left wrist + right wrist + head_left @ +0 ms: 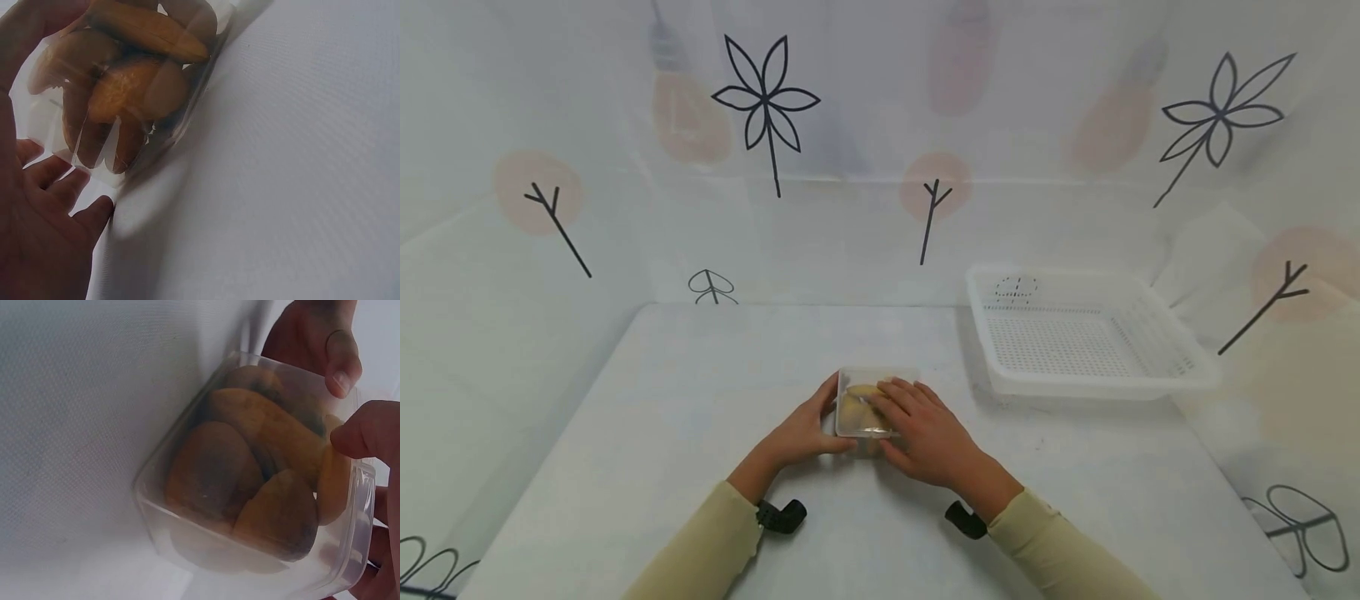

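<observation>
White cloth walls (850,233) stand around the bench (700,367), with black flowers (764,98), twigs (930,217) and soft pink shapes (962,67) on them. White also covers the bench top.

One clear box (861,433) sits on the bench, about halfway between the left edge and the right edge. Inside it are fat yellow and brown lumps (215,472), piled close together and easy to see through the sides.

On the left side of the box is the left hand (805,429). Its fingers are bent around that side, and its thumb lies along the near side, so it has hold of the box. The right hand (932,437) holds the box too. Its fingers are a little apart and reach over the top, while its thumb presses the near side.

Both arms wear pale yellow sleeves (700,542), and a small black thing (786,517) is on each wrist. At the far right corner of the bench is a white basket (1090,386) full of little holes, well apart from the box.
</observation>
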The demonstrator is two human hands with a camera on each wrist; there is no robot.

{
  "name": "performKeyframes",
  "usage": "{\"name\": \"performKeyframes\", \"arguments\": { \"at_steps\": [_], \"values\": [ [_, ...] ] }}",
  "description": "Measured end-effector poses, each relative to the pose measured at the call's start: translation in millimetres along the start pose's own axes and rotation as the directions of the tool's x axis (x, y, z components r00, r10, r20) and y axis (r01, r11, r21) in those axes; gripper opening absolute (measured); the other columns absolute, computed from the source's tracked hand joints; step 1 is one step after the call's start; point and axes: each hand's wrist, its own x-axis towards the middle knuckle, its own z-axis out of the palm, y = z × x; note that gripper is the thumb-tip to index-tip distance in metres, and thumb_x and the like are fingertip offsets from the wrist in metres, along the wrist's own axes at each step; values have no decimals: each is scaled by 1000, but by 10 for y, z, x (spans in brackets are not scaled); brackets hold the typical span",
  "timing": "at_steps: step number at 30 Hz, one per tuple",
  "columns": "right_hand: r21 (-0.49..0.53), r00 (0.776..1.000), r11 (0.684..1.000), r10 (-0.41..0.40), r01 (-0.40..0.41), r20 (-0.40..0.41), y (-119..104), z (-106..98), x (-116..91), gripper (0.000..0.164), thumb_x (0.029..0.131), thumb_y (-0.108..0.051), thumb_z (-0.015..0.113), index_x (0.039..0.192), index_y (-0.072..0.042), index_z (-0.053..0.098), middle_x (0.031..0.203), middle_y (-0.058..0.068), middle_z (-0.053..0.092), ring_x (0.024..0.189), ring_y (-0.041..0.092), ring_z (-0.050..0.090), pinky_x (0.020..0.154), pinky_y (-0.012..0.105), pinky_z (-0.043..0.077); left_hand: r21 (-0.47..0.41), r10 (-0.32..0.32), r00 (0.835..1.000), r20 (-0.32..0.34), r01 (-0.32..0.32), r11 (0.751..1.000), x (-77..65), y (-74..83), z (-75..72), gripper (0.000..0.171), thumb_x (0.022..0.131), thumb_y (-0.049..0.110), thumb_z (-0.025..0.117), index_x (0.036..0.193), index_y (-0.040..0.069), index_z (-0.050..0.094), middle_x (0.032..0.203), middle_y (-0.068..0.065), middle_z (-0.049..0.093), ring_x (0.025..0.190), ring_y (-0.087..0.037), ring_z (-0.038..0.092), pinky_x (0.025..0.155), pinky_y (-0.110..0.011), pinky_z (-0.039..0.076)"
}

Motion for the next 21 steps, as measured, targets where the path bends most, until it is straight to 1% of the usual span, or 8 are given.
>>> {"name": "performKeyframes", "arguments": {
  "at_steps": [3, 7, 12, 17, 21],
  "values": [
    [-25, 1000, 1000, -18, 18, 2, -7, -9, 9, 58, 86, -33, 69, 138, -12, 52, 141, 8, 52, 135, 26, 46, 111, 49, 41, -40, 10, 1000, 5, -10, 999, 12, -10, 5, 112, 75, 30, 83, 157, 21, 7, 162, -6, 18, 148, -25, 25, 120, -44, 27],
    [-67, 998, 996, -54, 52, -23, -14, -6, 23, 57, 83, -30, 71, 134, -10, 55, 138, 9, 55, 133, 28, 49, 110, 46, 42, -75, 34, 999, 4, -34, 997, 33, -18, 3, 112, 73, 27, 85, 156, 18, 10, 162, -7, 20, 148, -23, 24, 121, -43, 27],
    [-116, 992, 990, -95, 85, -86, -32, 20, 42, 56, 76, -26, 74, 127, -8, 59, 130, 10, 60, 125, 30, 56, 105, 41, 48, -110, 45, 999, 7, -44, 993, 56, -27, -3, 112, 72, 25, 86, 155, 16, 12, 160, -7, 25, 148, -21, 24, 121, -42, 26],
    [-146, 975, 982, -144, 120, -167, -58, 19, 62, 52, 69, -21, 75, 118, -8, 63, 119, 11, 65, 113, 30, 63, 98, 40, 54, -147, 57, 998, 9, -55, 988, 61, -29, -4, 110, 72, 23, 87, 154, 18, 14, 159, -5, 27, 148, -20, 24, 121, -42, 25],
    [-163, 968, 977, -170, 140, -187, -67, 20, 68, 49, 68, -19, 76, 114, -7, 65, 115, 11, 67, 108, 28, 65, 94, 39, 56, -157, 63, 998, 7, -62, 986, 55, -33, 0, 110, 72, 22, 86, 154, 18, 14, 159, -4, 27, 148, -21, 23, 121, -42, 25]
  ]
}}
